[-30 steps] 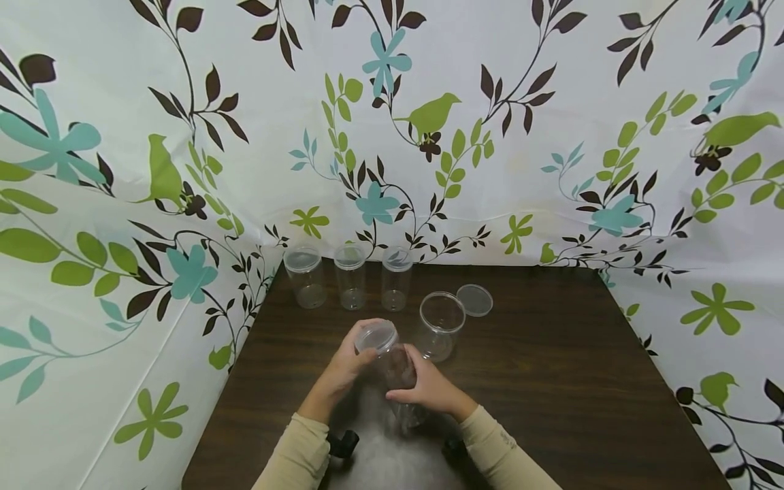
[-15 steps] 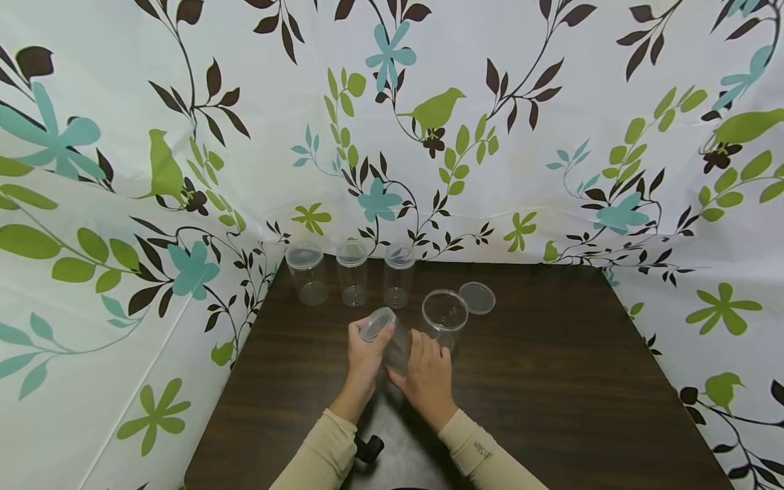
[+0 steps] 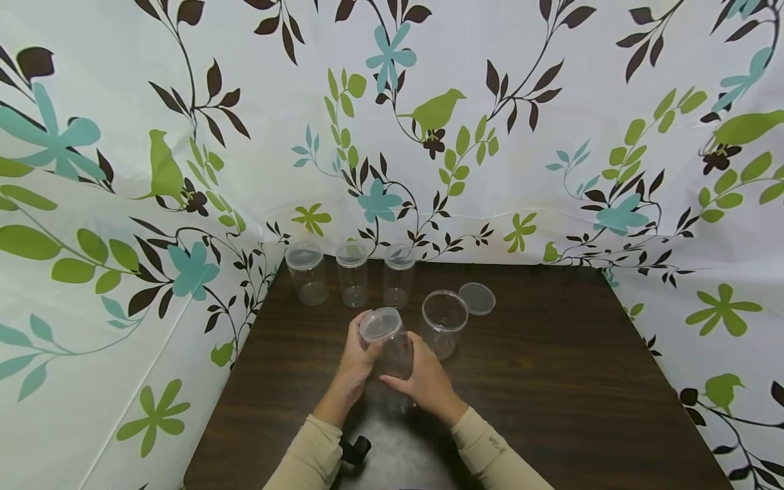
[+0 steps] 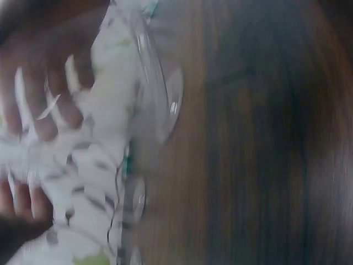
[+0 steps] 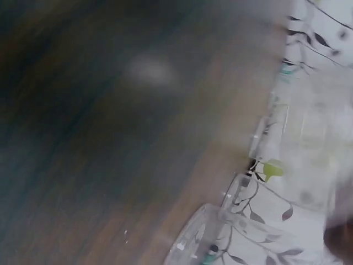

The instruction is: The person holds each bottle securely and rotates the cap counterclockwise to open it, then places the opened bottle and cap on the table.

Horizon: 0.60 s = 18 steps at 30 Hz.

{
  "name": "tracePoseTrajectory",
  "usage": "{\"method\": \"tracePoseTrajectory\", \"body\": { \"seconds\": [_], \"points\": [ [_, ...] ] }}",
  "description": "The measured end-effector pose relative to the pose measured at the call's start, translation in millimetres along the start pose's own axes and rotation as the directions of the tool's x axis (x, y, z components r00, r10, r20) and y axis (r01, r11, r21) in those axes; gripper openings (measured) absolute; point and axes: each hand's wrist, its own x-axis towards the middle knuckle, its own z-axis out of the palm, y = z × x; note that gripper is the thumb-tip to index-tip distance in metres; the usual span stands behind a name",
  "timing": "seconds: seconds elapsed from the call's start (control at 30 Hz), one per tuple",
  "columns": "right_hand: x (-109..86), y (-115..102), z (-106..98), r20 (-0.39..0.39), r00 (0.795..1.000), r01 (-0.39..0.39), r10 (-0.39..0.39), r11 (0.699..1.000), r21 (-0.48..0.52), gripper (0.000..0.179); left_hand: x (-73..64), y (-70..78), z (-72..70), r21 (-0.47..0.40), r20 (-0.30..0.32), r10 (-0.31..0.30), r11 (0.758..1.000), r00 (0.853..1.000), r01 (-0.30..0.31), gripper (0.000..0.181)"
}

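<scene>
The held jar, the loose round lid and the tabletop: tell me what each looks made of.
Held jar: probably clear, glossy plastic, though glass is possible; its body is see-through with pale highlights.
Loose round lid: likely translucent plastic; the dark surface shows greyly through it.
Tabletop: wood or wood-look laminate, satin; streaky brown grain, soft sheen near the front.

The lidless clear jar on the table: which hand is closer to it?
Right. The right hand is just in front and slightly left of the lidless jar; the left hand is farther left, across the lidded jar they hold.
</scene>
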Motion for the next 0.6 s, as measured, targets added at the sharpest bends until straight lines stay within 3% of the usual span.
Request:
{"method": "tracePoseTrajectory", "body": {
  "seconds": [0.03,0.07,0.13,0.23,0.33,0.4,0.5,0.6],
  "points": [
    [-0.6,-0.1,-3.8,0.077,0.997,-0.036,0.024,0.988,0.152,0.081,-0.7,1.7,-5.9,-0.001,0.07,0.005,1.0,0.998,-0.005,0.111],
    [-1.0,-0.1,-7.8,0.153,0.988,-0.076,0.031,0.952,0.297,0.077,-0.8,3.2,-11.8,-0.006,0.137,0.011,1.0,0.99,-0.01,0.116],
    [-1.0,1.8,-15.1,0.284,0.959,-0.156,-0.001,0.834,0.529,0.072,0.3,7.0,-21.7,-0.005,0.244,0.008,1.0,0.97,-0.007,0.119],
    [-0.2,6.0,-22.3,0.405,0.903,-0.227,-0.142,0.643,0.732,0.068,3.9,11.4,-32.1,-0.019,0.353,0.001,1.0,0.936,0.006,0.119],
    [0.3,8.8,-25.1,0.474,0.833,-0.291,-0.285,0.503,0.814,0.075,6.3,14.3,-36.7,-0.06,0.441,-0.021,0.997,0.897,0.053,0.114],
    [1.0,9.1,-25.1,0.511,0.779,-0.327,-0.364,0.458,0.826,0.084,6.8,16.4,-37.0,-0.103,0.511,-0.016,0.991,0.859,0.08,0.11],
    [1.8,8.4,-24.0,0.562,0.707,-0.37,-0.429,0.453,0.811,0.094,7.8,17.9,-35.2,-0.147,0.615,0.046,0.988,0.787,0.057,0.108],
    [2.4,8.3,-22.5,0.582,0.674,-0.381,-0.456,0.46,0.802,0.097,8.5,19.2,-32.4,-0.167,0.676,0.116,0.986,0.728,-0.001,0.106]
  ]
}}
